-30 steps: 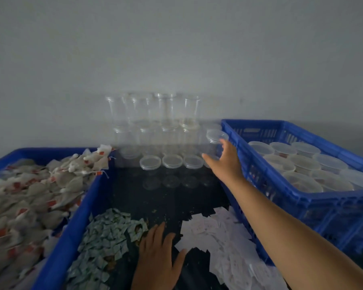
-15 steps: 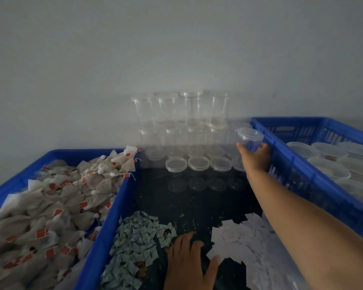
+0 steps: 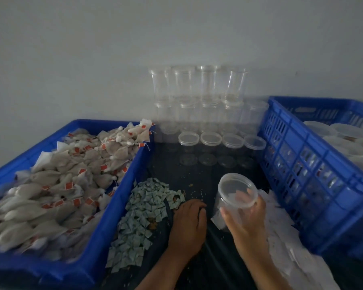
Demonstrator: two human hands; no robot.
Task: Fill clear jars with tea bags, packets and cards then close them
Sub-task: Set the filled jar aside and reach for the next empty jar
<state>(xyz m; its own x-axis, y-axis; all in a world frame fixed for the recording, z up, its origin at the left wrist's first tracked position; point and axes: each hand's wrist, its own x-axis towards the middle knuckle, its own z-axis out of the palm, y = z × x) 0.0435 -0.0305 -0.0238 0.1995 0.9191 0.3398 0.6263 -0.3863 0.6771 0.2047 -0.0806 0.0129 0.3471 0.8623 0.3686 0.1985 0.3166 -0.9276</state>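
My right hand grips a clear jar with its lid on, held tilted just above the dark table, near the white cards. My left hand rests on the table with fingers curled down at the edge of the pale green packets; whether it holds a packet is hidden. Tea bags with red tags fill the blue crate on the left.
Empty clear jars are stacked against the wall at the back, with a row of lidded jars in front. A blue crate on the right holds several closed jars.
My right hand lifted one lidded jar from the back right row and brought it toward me, down beside the left hand. The left hand curled its fingers; my view shifted left.
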